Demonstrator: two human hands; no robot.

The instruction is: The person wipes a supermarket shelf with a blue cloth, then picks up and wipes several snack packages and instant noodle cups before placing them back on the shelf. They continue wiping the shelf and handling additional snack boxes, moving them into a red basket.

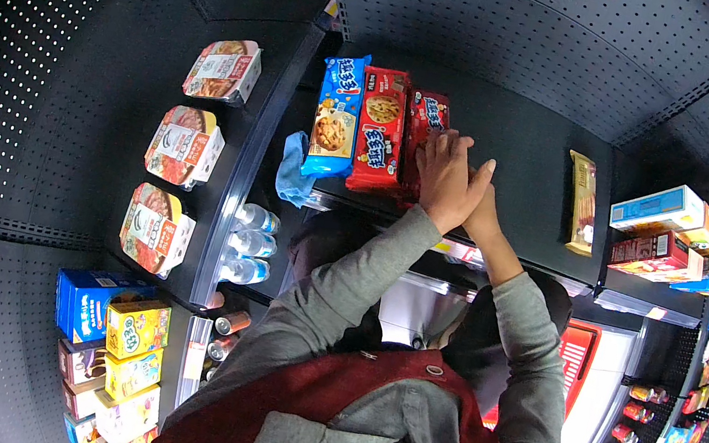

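Note:
A blue cookie pack [336, 119], a red cookie pack [380, 131] and a shorter-looking red pack [428, 113] stand side by side on the dark shelf [525, 171]. My left hand [449, 181] lies over the right side of the rightmost red pack, fingers stretched out, thumb spread to the right. Close against it and partly beneath is my right hand [484, 218]; its fingers are hidden behind the left one. A crumpled blue cloth [294, 169] lies by the blue pack at the shelf's front left.
A slim yellowish pack [581, 203] lies on the shelf's right part. Boxed meals [183, 146] line the left shelf, above water bottles [252, 243]. Colourful boxes [660, 209] stand at the right. Perforated panels [540, 27] rise behind; a red basket-like item [576, 355] sits low right.

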